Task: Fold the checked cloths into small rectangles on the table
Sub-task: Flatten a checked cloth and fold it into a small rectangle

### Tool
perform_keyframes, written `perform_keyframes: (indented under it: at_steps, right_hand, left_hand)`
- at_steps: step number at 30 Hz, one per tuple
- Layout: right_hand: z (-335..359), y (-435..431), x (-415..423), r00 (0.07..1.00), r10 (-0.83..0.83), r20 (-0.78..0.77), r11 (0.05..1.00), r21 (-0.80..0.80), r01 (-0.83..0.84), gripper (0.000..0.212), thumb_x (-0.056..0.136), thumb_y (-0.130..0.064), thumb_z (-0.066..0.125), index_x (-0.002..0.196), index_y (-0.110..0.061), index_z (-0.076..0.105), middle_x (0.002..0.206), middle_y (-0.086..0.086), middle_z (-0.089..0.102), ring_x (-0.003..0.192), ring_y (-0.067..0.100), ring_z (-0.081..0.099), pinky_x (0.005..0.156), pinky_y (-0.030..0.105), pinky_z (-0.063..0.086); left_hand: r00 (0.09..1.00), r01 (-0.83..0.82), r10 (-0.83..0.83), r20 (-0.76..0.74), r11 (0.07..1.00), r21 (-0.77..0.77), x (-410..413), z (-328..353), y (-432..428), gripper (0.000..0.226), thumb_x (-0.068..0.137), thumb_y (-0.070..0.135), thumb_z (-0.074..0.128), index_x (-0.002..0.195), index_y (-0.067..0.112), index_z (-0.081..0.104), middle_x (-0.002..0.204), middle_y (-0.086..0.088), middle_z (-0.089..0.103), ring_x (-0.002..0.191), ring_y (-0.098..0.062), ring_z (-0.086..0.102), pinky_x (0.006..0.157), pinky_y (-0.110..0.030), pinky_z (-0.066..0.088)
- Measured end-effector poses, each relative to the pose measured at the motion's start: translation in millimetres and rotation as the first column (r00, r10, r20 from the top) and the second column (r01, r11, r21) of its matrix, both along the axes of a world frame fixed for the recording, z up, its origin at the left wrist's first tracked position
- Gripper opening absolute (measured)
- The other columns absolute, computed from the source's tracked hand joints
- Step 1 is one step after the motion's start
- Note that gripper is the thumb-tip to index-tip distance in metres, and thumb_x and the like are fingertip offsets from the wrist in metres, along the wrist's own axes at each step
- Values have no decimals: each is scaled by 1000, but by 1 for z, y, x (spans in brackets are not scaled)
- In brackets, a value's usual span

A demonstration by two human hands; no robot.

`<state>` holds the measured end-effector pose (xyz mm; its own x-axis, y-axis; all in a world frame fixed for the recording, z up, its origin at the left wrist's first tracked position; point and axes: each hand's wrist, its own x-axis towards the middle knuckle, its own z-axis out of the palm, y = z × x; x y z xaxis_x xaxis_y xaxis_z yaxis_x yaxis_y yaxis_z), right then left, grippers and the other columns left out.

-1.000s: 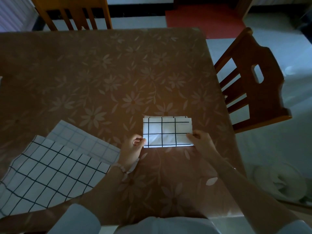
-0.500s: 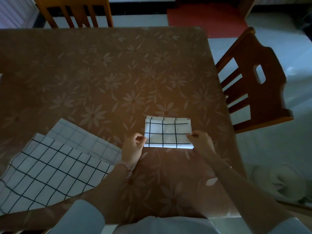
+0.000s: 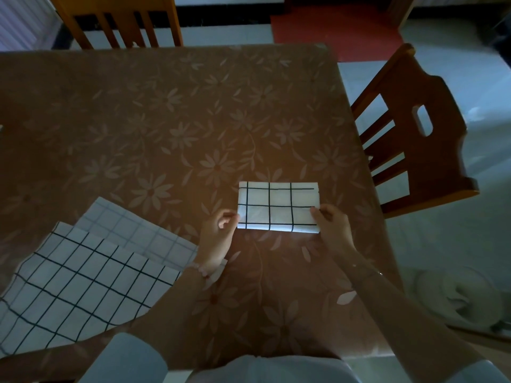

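The brown, flower-patterned worktop (image 3: 166,120) is filling most of the view. Its far and right edges are showing, its left side is running out of frame, and a broad stretch of patterned surface is reaching from the hands up to the far edge. A wooden chair on the right (image 3: 414,150) is standing just beside the right edge with a strip of floor between them, and a far chair (image 3: 119,20) is sitting at the far edge with its top cut off by the frame. At the near left, a bold-checked cloth (image 3: 77,288) is lying spread out with its left part running off the picture. It is overlapping a faint-checked cloth (image 3: 132,228), of which only a band is showing. In the near right part of the worktop, short of the right edge, the folded cloth (image 3: 276,207) is lying flat as a small rectangle, its long sides running across the view. The left hand (image 3: 217,233) is pinching its short left edge with curled fingers, and the right hand (image 3: 333,228) is pinching its right edge close to the near corner. How many layers each is gripping is too dim to tell. A bracelet (image 3: 201,269) is circling the left wrist. On the floor at the right, a pale object (image 3: 464,297) is lying in shadow, too dim to identify.
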<state>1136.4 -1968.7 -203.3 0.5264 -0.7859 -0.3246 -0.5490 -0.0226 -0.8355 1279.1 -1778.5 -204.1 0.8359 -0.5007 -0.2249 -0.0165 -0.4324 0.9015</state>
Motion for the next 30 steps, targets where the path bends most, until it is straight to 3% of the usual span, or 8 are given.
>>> perform_keyframes:
  at_steps: [7,11,14,18,20,22,26,30]
  right_hand:
    - [9,-10,-8,987,-66,144,995,79,55,11,94,-23,54,102,-18,60,92,-9,63,84,4,59,65,17,47]
    - [10,-14,-17,985,-21,172,998,58,11,6,94,-20,55,94,-23,59,87,-11,63,76,1,60,60,13,51]
    - [5,-20,-34,988,45,149,999,9,-47,9,92,-18,58,86,-23,64,83,-2,67,62,0,62,56,8,47]
    - [3,-25,-59,980,157,120,987,-35,-154,8,83,-6,68,80,-13,72,84,8,71,77,14,65,65,7,46]
    - [1,-26,-68,957,282,74,959,-58,-278,44,79,7,66,78,-36,72,83,-14,70,78,7,63,68,7,47]
    - [-6,-26,-77,896,444,-9,866,-254,-431,76,71,17,59,79,-58,66,90,-37,63,86,-3,60,76,8,46]
    - [-27,-23,-90,824,560,-84,743,-390,-545,26,73,-16,58,87,-33,70,97,-33,62,93,-6,55,86,12,41]
    - [-37,-22,-93,802,580,-143,695,-426,-579,21,77,-21,55,93,-30,66,88,-6,70,89,7,59,88,13,36]
  left_hand:
    - [981,165,-168,-93,985,-41,3,2,2,25,81,15,71,104,10,64,94,-3,68,86,-10,62,79,-18,48]
    - [958,280,-281,48,960,30,-3,3,-7,22,81,30,67,90,10,70,84,-5,69,75,-15,61,68,-20,42]
    - [917,284,-309,252,950,130,-7,-2,-6,13,84,20,68,92,11,71,90,1,68,83,-12,60,72,-9,39]
    - [615,284,-431,660,902,325,-4,-13,4,12,77,24,68,73,13,71,83,3,64,87,-10,50,83,-20,35]
    - [461,325,-490,740,869,373,-6,-15,9,8,74,21,65,70,18,72,83,4,65,90,-10,45,85,-24,30]
    - [434,386,-535,725,838,387,-8,-18,16,20,76,24,54,78,19,73,88,2,65,93,-12,45,84,-27,33]
    - [415,378,-637,649,770,514,-4,-28,25,29,70,23,75,98,17,71,102,0,65,101,-15,44,86,-33,45]
    - [357,408,-687,633,724,556,-2,-27,24,42,64,21,84,104,20,70,105,-2,64,102,-18,44,84,-37,50]
